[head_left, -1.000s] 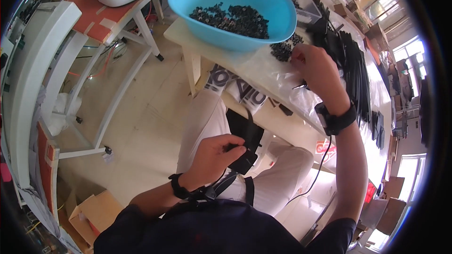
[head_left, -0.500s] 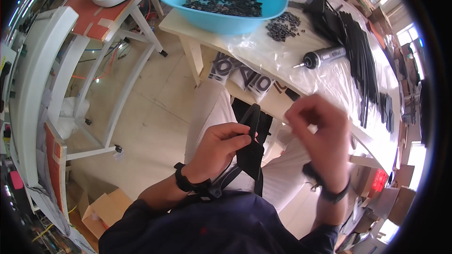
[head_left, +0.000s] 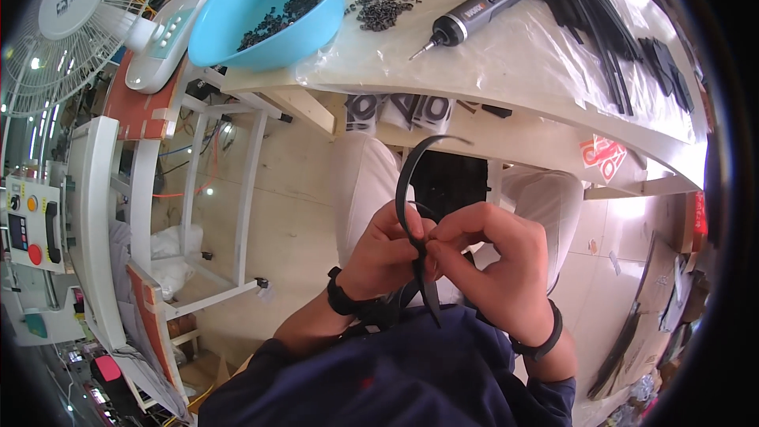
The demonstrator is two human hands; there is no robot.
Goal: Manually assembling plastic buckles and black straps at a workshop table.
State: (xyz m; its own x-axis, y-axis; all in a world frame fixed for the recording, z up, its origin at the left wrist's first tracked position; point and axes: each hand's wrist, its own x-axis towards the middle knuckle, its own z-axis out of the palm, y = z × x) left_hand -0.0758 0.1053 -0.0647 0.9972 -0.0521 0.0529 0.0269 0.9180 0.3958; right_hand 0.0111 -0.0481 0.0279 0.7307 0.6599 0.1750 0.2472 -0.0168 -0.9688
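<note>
Centre frame: left hand (head_left: 385,257) and right hand (head_left: 492,265) both pinch a thin black strip (head_left: 409,190); likely light, springy; grip mid-length.

I see a black strap (head_left: 413,213), a light blue bowl (head_left: 269,8) of black bits, a grey-and-black screwdriver (head_left: 470,14), a white fan (head_left: 75,20)

Red-white sticker (head_left: 602,150) on table edge; small dark screen (head_left: 17,231) on left machine panel.
</note>
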